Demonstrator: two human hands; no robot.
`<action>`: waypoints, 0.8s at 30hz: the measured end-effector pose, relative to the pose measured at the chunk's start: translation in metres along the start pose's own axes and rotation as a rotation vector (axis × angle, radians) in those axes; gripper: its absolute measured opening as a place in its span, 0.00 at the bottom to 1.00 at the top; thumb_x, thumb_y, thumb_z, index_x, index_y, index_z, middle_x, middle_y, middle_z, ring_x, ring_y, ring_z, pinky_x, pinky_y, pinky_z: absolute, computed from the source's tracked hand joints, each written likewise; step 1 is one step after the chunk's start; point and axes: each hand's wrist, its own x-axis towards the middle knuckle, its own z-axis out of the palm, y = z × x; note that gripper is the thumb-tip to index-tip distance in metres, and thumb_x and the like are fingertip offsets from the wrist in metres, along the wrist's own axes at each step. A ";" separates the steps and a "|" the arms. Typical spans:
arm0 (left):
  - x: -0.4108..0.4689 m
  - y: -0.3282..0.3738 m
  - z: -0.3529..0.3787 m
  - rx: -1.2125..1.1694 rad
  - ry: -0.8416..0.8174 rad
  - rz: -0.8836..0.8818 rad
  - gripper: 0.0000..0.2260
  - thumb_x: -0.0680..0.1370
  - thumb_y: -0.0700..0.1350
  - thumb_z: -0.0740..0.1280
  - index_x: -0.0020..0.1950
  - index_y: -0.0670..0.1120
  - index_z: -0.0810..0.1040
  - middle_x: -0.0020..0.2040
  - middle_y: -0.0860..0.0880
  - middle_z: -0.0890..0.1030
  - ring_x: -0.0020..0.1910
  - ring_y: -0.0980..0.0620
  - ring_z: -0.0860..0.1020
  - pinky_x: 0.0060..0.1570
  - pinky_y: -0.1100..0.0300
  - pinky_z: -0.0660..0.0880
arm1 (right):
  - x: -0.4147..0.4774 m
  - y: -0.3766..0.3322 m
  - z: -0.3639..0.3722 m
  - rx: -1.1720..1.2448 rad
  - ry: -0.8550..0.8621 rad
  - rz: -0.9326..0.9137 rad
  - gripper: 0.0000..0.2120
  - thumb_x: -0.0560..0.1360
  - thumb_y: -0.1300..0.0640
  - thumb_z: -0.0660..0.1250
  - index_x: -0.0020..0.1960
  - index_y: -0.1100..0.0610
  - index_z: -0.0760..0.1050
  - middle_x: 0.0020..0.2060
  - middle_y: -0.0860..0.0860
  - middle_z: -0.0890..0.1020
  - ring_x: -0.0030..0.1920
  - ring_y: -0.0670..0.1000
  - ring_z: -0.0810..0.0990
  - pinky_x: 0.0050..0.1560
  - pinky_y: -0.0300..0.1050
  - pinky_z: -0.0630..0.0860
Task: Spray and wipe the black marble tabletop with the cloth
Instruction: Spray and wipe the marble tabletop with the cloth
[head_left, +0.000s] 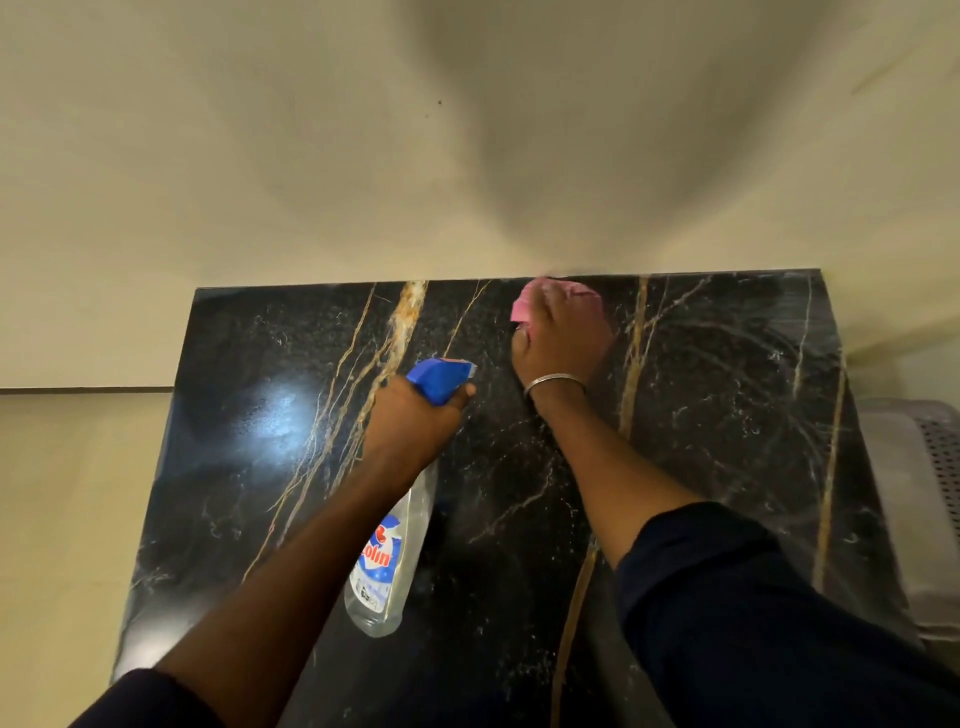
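The black marble tabletop (727, 415) with gold and white veins fills the lower half of the view. My left hand (410, 421) grips the neck of a clear spray bottle (387, 551) with a blue trigger head, held above the middle of the top, nozzle pointing away from me. My right hand (561, 338) presses a pink cloth (530, 304) flat on the marble at the far edge, close to the wall. Most of the cloth is hidden under my fingers. A metal bangle sits on that wrist.
A cream wall (363, 156) rises directly behind the tabletop's far edge. A pale perforated plastic basket (924, 467) stands beside the table's right edge. Cream floor (67, 519) lies to the left of the table.
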 end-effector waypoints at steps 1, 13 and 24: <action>0.000 0.001 0.001 -0.002 0.001 -0.005 0.12 0.76 0.53 0.70 0.51 0.46 0.74 0.36 0.50 0.76 0.33 0.56 0.76 0.33 0.65 0.71 | -0.001 -0.001 0.000 -0.023 -0.019 -0.064 0.29 0.76 0.49 0.61 0.76 0.51 0.62 0.75 0.52 0.65 0.73 0.62 0.61 0.69 0.64 0.58; -0.004 0.019 0.013 -0.027 0.004 0.054 0.09 0.77 0.51 0.69 0.49 0.47 0.73 0.34 0.51 0.75 0.33 0.56 0.75 0.33 0.65 0.70 | 0.021 0.130 -0.039 -0.104 0.064 0.216 0.29 0.78 0.49 0.62 0.76 0.51 0.60 0.75 0.54 0.64 0.73 0.64 0.60 0.65 0.65 0.63; -0.019 0.025 0.020 -0.017 -0.011 0.012 0.10 0.77 0.51 0.69 0.50 0.48 0.72 0.35 0.51 0.75 0.34 0.56 0.75 0.34 0.66 0.72 | -0.023 0.009 -0.007 -0.092 -0.069 -0.148 0.29 0.76 0.48 0.62 0.76 0.51 0.62 0.74 0.52 0.66 0.71 0.62 0.63 0.65 0.62 0.63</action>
